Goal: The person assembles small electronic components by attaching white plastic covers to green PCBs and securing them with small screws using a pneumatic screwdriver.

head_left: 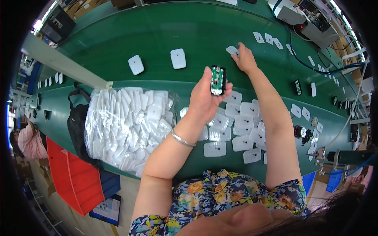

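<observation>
A person sits at the near edge of a long green desk (149, 35), both bare arms stretched over it. The left hand (204, 92) has its grip firmly around a black case (218, 80), held above the desk's middle with its green circuit board facing up. The right hand (245, 59) reaches farther toward the far edge, thumb and fingers at a small white cover (232, 50); from here I cannot tell whether that grip has closed on it. Loose white plates (249, 110) lie overlapping toward the near edge, between the forearms. Left of them, a clear plastic bag (130, 126) bulges with similar white pieces. Beyond the bag, two white rounded units (178, 59) rest apart. A grey machine (315, 29) stands at the far right corner, and a red bin (73, 177) sits below the near edge, on the left.
</observation>
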### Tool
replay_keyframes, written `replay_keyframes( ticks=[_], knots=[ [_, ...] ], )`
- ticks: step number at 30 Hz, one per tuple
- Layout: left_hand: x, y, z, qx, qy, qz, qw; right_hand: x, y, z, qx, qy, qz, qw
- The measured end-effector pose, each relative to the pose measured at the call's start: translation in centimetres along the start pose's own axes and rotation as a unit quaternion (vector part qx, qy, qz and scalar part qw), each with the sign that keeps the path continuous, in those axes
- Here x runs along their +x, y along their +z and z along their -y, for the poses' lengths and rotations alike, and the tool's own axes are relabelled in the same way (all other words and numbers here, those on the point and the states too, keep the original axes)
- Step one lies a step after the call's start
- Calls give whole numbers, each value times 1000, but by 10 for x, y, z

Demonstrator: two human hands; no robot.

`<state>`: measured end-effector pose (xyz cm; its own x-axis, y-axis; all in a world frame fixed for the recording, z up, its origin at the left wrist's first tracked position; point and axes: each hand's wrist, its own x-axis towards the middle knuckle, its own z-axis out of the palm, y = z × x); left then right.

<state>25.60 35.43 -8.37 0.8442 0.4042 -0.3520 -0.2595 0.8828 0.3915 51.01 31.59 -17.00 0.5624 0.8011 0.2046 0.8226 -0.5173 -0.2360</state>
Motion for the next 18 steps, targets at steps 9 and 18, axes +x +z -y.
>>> replay_keyframes(
  ticks=[9,18],
  knots=[
    [-55,3,-37,90,1,-18,996,-91,-102,103,307,22,53,950],
    [-119,-11,-5,116,-105,52,986,-207,-129,128,458,24,99,883]
  ],
)
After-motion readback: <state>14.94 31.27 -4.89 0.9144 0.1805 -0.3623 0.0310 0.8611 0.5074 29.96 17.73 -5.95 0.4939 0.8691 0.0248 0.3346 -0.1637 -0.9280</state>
